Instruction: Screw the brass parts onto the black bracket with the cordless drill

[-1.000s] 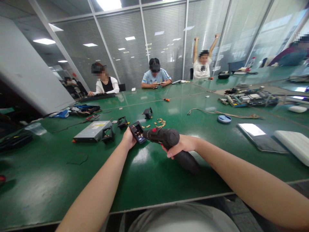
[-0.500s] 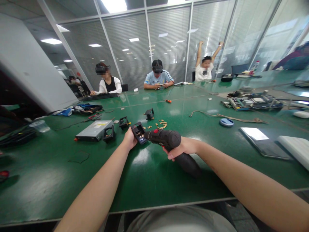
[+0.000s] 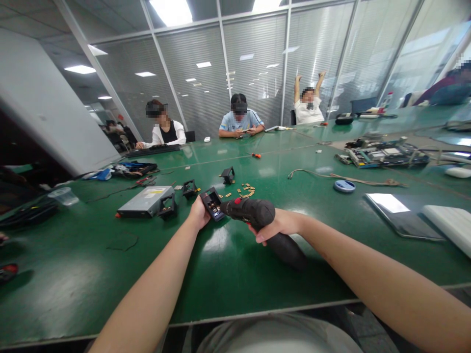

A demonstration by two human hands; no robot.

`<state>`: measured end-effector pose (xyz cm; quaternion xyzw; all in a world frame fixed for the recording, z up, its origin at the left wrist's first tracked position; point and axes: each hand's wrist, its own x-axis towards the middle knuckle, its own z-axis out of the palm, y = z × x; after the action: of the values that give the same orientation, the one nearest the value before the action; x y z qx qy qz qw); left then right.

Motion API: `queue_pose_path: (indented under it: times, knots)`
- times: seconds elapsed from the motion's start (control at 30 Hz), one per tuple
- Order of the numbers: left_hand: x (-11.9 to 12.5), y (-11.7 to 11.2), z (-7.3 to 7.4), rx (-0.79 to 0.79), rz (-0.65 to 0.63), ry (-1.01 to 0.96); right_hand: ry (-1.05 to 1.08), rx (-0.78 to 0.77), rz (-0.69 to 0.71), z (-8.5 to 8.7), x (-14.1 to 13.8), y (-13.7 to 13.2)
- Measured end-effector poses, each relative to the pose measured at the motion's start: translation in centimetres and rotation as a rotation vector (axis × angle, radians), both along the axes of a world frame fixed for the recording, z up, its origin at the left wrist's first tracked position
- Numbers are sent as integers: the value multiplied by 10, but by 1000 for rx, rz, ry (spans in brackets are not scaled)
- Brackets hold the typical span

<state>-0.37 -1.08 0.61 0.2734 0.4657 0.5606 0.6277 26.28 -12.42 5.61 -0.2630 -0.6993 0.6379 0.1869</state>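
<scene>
My left hand (image 3: 198,214) is closed round a small black box-shaped part (image 3: 211,203) with metal contacts inside, held tilted just above the green table (image 3: 228,264). My right hand (image 3: 277,226) grips a black electric screwdriver (image 3: 257,218) by its handle. The tool's tip points left and meets the open face of the part. Small brass-coloured pieces (image 3: 243,189) lie scattered just beyond the part.
A grey metal drive unit (image 3: 145,201) and black brackets (image 3: 189,188) lie to the left. A blue round tin (image 3: 344,186), a cable, a circuit board (image 3: 386,154), a tablet (image 3: 399,211) and a white slab sit to the right. Several people sit at the far side.
The view has shifted slightly. Both hands keep the part and the screwdriver pressed together in the same spot. A person at the far side has lowered raised arms a little.
</scene>
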Motion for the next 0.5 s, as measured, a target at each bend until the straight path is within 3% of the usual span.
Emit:
queue_pose_path:
  times: [0.23,0.5]
  knots:
    - [2,-3,3,-27,22,-12,18,25,19,-6,1,3]
    - [1,-2,3,-3,4,22,-7,35,22,-1,0,1]
